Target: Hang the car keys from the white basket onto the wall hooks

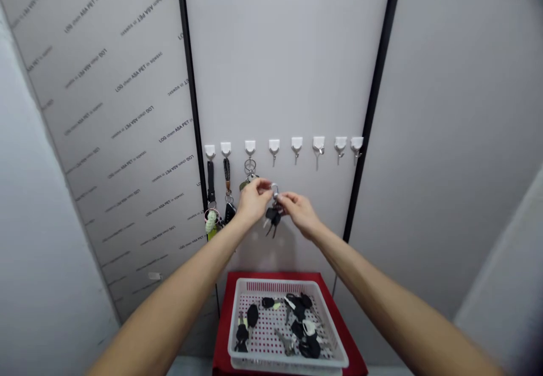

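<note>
Between my two hands hangs a bunch of keys (274,216) with black heads, below a silver ring or clip (275,189). My left hand (253,199) pinches the clip from the left. From the right, my right hand (299,212) has its fingers closed at the clip's lower end, where the keys join. Both hands are in front of the wall, a little below the fourth white hook (274,146), which bears nothing. Just left of my left hand, a key ring (250,166) hangs from the third hook (250,146), partly hidden by that hand.
A black strap (211,181) and a braided strap (227,173) with keys hang from the two leftmost hooks. More white hooks (318,143) continue rightward. Below, a white plastic basket (288,359) holding many loose keys stands on a red surface (223,331). Dark strips (373,99) edge the panel.
</note>
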Demonstrator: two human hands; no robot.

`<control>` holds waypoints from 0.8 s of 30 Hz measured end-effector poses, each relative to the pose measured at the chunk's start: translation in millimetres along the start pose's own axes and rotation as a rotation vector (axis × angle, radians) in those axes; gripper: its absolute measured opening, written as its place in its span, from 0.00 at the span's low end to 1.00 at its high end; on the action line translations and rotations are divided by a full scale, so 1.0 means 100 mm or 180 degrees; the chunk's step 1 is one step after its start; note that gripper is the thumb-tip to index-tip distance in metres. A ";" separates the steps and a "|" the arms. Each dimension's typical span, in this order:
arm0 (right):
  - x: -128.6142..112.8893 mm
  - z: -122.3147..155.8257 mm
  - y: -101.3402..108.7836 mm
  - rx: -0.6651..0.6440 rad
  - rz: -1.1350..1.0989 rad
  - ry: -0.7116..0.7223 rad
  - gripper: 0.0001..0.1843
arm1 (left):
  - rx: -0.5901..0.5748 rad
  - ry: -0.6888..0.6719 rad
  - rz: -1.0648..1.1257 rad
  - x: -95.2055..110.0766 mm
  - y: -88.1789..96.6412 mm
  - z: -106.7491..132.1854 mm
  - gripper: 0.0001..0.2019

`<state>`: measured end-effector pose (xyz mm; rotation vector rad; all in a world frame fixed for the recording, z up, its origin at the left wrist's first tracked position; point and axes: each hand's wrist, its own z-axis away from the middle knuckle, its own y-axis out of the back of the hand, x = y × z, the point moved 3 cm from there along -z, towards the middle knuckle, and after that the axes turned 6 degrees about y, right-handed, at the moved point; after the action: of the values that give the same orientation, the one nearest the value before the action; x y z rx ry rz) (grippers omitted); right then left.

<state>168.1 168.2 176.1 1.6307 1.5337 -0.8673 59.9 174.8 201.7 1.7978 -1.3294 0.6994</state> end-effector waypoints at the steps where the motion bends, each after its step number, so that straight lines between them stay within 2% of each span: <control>1: -0.10 -0.11 0.01 0.0089 -0.0039 0.0032 0.10 | 0.0136 -0.0034 -0.0072 0.08 0.02 -0.05 0.09; 4: -0.32 -0.37 0.02 0.0241 -0.0127 0.0130 0.09 | 0.0286 -0.0093 -0.0327 0.24 0.04 -0.14 0.10; 7: -0.41 -0.52 0.01 0.0284 -0.0169 0.0133 0.07 | 0.0263 -0.0154 -0.0450 0.29 0.02 -0.19 0.10; 13: -0.32 -0.61 -0.02 0.0362 0.0140 -0.0149 0.07 | 0.0290 -0.0230 -0.0517 0.26 -0.03 -0.23 0.11; 16: -0.26 -0.63 0.01 0.0394 0.0481 -0.0087 0.07 | 0.0231 -0.0166 -0.0561 0.20 -0.04 -0.15 0.10; 19: -0.13 -0.52 0.11 0.0700 0.0935 0.0240 0.09 | 0.0097 0.0002 -0.0466 -0.03 -0.06 0.04 0.10; 21: 0.04 -0.32 0.19 0.0849 0.1190 0.0441 0.13 | -0.0071 0.0259 -0.0373 -0.32 -0.12 0.26 0.11; 22: 0.16 -0.18 0.21 0.0755 0.1293 0.0453 0.14 | -0.0191 0.0447 -0.0334 -0.51 -0.16 0.39 0.11; 24: 0.48 0.18 0.22 0.0177 0.1484 0.0230 0.14 | -0.0516 0.0888 -0.0303 -0.91 -0.28 0.72 0.10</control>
<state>193.0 176.3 126.8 1.9687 1.1082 -0.6033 57.5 166.6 82.6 1.5596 -1.0762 0.7383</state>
